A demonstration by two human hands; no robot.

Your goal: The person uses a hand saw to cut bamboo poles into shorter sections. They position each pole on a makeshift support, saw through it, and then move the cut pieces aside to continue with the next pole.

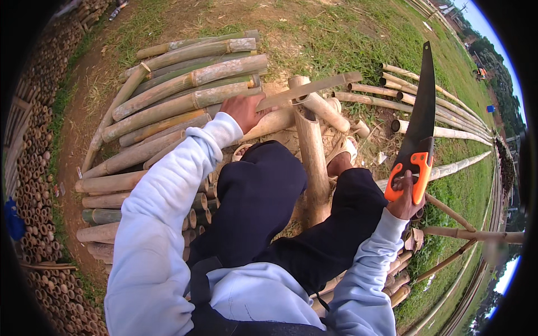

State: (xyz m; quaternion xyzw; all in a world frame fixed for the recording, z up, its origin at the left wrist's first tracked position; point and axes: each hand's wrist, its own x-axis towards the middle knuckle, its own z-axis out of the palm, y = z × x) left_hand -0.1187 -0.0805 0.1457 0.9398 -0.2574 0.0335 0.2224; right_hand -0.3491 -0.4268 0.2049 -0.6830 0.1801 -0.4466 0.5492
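Note:
My right hand (402, 197) is closed round the orange handle of a handsaw (421, 120), its dark blade pointing up and away from me. My left hand (244, 112) is closed at the near end of a flat bamboo slat (319, 88), which reaches to the right over the top of a bamboo post (311, 162). The left fingertips are partly hidden. Just beneath the slat, a bamboo pole (274, 124) runs up to the post from the left hand. The post stands between my legs, with a shorter bamboo piece (324, 111) leaning beside it.
Cut bamboo lengths (185, 78) lie piled at my left, edged by a slanting pole (109, 123). Long bamboo poles (443, 131) stretch away on the grass to the right. A bamboo frame (471, 234) stands at the lower right. Stacked bamboo (39, 151) lines the far left.

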